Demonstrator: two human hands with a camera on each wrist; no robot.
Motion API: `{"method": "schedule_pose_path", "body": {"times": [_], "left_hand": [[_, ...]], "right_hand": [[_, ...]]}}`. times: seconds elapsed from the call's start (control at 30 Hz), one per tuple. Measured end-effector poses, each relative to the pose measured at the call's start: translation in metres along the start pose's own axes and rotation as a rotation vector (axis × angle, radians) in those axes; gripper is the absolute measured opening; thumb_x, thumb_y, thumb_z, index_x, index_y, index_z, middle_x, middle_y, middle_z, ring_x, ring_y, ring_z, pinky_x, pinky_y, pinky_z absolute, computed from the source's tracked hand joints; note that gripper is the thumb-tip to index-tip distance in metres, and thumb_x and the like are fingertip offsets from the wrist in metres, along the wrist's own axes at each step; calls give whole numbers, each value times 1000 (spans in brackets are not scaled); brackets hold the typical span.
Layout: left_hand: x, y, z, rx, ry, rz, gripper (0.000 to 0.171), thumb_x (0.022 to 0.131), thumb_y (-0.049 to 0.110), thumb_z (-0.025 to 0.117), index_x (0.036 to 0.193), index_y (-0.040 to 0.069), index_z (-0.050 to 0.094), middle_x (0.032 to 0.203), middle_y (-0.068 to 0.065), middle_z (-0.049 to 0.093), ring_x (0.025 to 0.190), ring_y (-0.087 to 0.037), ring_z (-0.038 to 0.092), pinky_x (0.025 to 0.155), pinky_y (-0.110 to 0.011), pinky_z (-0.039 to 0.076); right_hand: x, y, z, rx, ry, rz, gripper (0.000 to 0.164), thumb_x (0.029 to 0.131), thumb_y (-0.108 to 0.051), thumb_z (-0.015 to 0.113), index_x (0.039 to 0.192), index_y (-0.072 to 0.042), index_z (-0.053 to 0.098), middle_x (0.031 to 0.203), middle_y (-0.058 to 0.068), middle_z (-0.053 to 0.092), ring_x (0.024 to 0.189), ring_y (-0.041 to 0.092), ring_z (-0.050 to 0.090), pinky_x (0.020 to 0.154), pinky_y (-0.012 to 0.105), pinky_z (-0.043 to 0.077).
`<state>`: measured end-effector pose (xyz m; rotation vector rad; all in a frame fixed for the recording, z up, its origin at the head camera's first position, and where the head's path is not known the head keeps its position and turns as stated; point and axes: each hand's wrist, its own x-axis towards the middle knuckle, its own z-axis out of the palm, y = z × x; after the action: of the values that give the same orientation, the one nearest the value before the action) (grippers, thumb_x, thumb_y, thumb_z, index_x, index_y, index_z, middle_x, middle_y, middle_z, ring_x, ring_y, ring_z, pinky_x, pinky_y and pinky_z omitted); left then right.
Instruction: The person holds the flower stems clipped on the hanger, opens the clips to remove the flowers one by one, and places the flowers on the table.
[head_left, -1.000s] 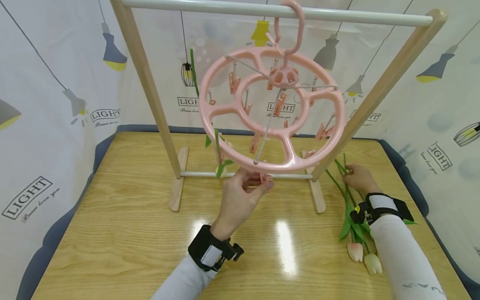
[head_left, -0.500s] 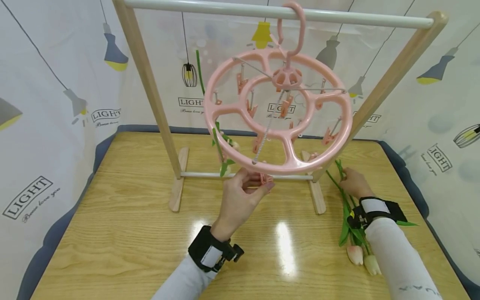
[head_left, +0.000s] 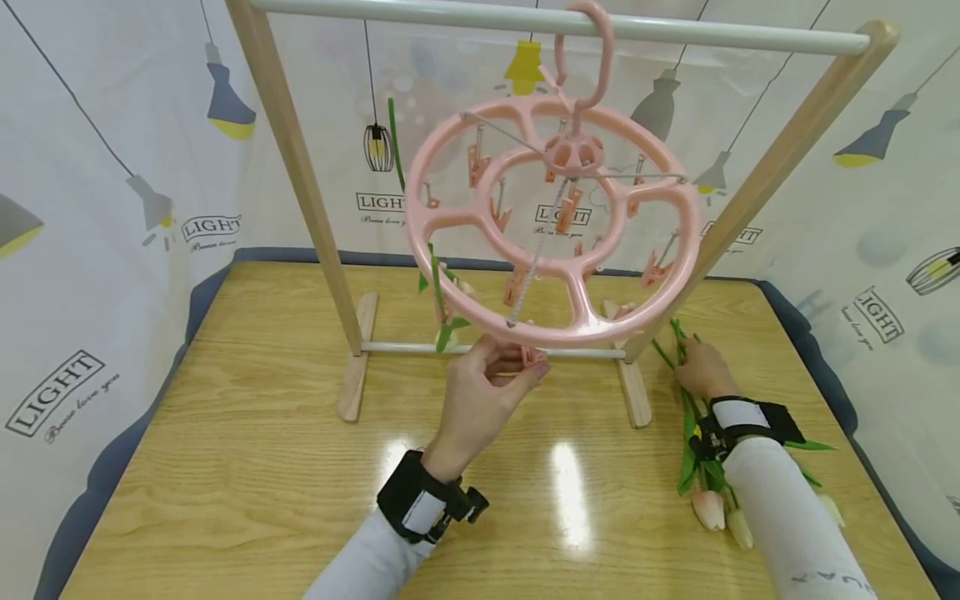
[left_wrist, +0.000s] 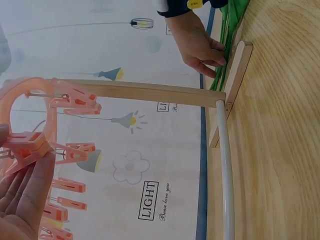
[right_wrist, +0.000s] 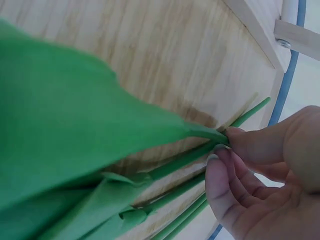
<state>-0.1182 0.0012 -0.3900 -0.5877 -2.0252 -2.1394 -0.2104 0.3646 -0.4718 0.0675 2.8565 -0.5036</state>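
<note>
In the head view, my left hand [head_left: 480,400] pinches a pink clothespin [head_left: 533,357] hanging from the front rim of a round pink drying hanger [head_left: 551,333]. The left wrist view shows the thumb and fingers on either side of this clothespin [left_wrist: 27,145]. At the right of the table, my right hand [head_left: 707,369] is on the stems of several artificial tulips [head_left: 708,510]. Close up in the right wrist view, thumb and fingertips pinch a green tulip stem [right_wrist: 207,134], with other stems lying beside it. The tulip heads, pale pink and cream, point toward me.
A wooden stand [head_left: 296,167] with a white top bar [head_left: 450,15] carries the hanger by its hook. More clothespins [head_left: 513,286] dangle around the ring. Tulips with green stems [head_left: 438,287] hang at its left side. A lower white bar [head_left: 405,348] joins the stand's feet.
My right hand has moved slightly left along the stems. The hanger has swung a little to the right, then partly back. My left hand keeps its place on the clothespin.
</note>
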Motion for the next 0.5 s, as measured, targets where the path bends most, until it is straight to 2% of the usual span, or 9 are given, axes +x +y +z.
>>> {"method": "schedule_pose_path", "body": {"times": [0.13,0.27,0.4,0.5], "left_hand": [[0,-1,1,-4,-21,-27,29,87,3,73,112,-5,60,102,-22,70,92,-33,72,77,-27,62],[0,-1,1,4,-55,-41,29,88,5,72,113,-4,60,104,-20,70,94,-31,72,81,-27,62],[1,-2,1,48,-80,-14,26,89,8,72,111,-1,62,103,-17,71,93,-27,72,82,-27,62],[2,-3,0,81,-98,25,24,89,9,72,110,1,62,101,-14,71,91,-25,72,82,-27,61]], "right_hand": [[-5,-1,0,-13,27,-18,58,82,3,50,134,24,37,66,10,47,67,28,49,59,32,40],[-11,0,-2,-9,50,-49,54,87,1,54,133,25,39,71,19,57,65,29,54,56,31,42],[-19,0,-9,29,48,-53,50,96,-6,54,134,23,40,98,37,64,79,42,64,64,42,53],[-27,-6,-21,17,13,-78,45,99,-13,52,128,20,48,111,40,61,91,48,63,72,51,55]]}}
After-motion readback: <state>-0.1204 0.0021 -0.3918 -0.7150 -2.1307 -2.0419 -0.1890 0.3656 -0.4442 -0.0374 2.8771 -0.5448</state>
